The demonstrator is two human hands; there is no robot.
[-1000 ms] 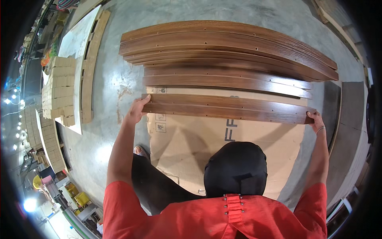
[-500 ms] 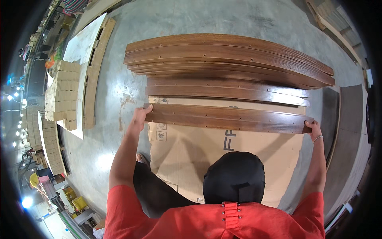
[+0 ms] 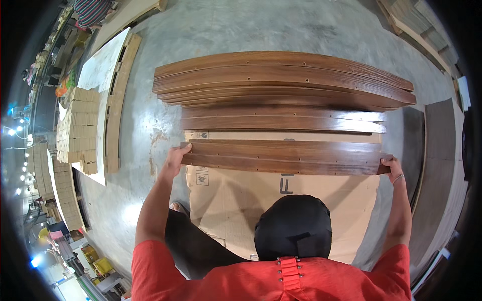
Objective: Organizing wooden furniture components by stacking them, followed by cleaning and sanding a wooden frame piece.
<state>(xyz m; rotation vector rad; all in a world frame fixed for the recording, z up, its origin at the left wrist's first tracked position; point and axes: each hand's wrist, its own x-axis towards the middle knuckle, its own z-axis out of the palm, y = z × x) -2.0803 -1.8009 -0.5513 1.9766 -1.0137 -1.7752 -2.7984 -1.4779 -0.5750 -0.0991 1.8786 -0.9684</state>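
Note:
My left hand [image 3: 176, 156] grips the left end of a long brown wood-grain board [image 3: 281, 157], thumb on top. At the other end, my right hand [image 3: 393, 167] is closed round the board's right tip. The board has small holes along its length and lies crosswise over a flattened cardboard sheet [image 3: 236, 193], hiding part of its print. Just beyond it are a few similar boards [image 3: 281, 120], and farther off a taller stack of brown boards [image 3: 276, 75]. Whether the held board rests on the cardboard I cannot tell.
At the left, a pallet with a white sheet [image 3: 103, 65] carries stacked tan pieces [image 3: 80, 125]. Dark flat panels [image 3: 437, 150] stand along the right side. Yellow bins [image 3: 103, 266] are at the lower left. A person in a striped top [image 3: 93, 11] is at the upper left.
The view has shifted slightly, so the stacks sit lower in it. The held board has come a little nearer to me and shows more of its face. Both hands keep their grip.

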